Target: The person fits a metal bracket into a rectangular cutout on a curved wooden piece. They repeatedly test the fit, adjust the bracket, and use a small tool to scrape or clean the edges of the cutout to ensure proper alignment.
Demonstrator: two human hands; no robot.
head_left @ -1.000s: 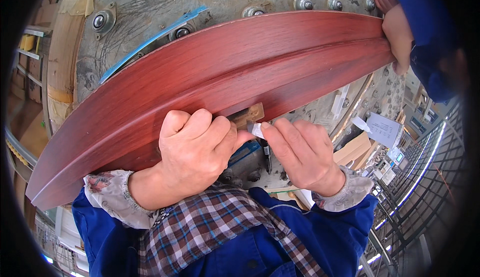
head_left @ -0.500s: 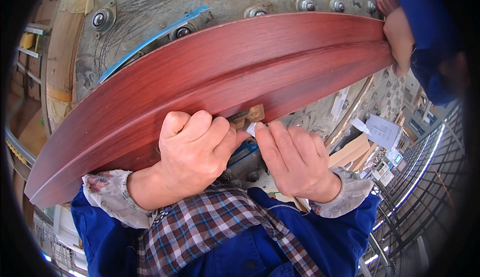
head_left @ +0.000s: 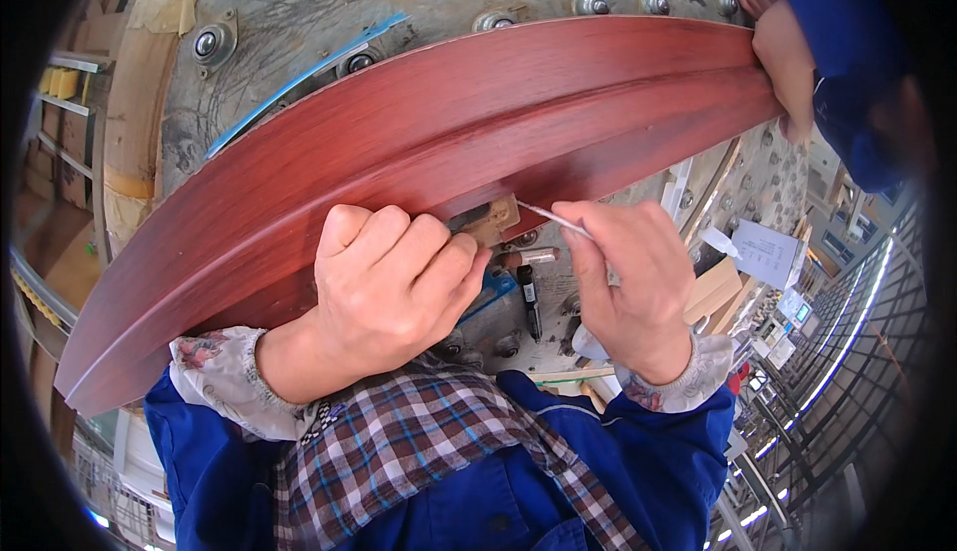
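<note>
A long, curved reddish-brown wood-grain board (head_left: 419, 123) with a moulded ridge spans the view in front of me. Its near edge has a cut-out with bare wood (head_left: 500, 220). Between the thumb and fingers of my right hand (head_left: 638, 277) is a thin, pale stick (head_left: 563, 219), its fine tip touching or very near the board just by the cut-out. My left hand (head_left: 394, 287) is closed at the near edge, left of the cut-out; what its fingers hold, if anything, is hidden.
Another person's hand (head_left: 783, 58) rests on the board's right end. Under it is a metal table (head_left: 289, 3) set with ball rollers (head_left: 207, 45). A black marker (head_left: 529, 302), a small tube (head_left: 538, 255), a white bottle (head_left: 720, 242) and a paper sheet (head_left: 766, 254) lie nearby. A blue strip (head_left: 299, 83) lies beyond the board.
My hands have parted. The right one has moved right, bringing the stick's tip to the cut-out. The marker and tube have come into sight. My left hand stays closed in nearly the same place.
</note>
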